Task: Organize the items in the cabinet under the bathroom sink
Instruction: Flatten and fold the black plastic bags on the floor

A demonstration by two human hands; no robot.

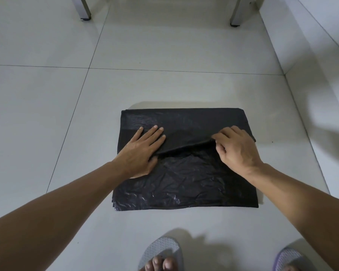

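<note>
- Black crinkled plastic bag (186,182), folded into a flat rectangle, lies on the pale tiled floor (47,114).
- Left hand (141,151) presses flat on the bag's left half, fingers straight.
- Right hand (237,149) pinches the bag's raised top layer near its middle.
- Grey slippers (162,249) sit just nearer than the bag.

Both metal legs (83,8) at 12 o'clock are cut off by the top edge. Both sandals (161,251) at 6 o'clock are cropped by the bottom edge.
</note>
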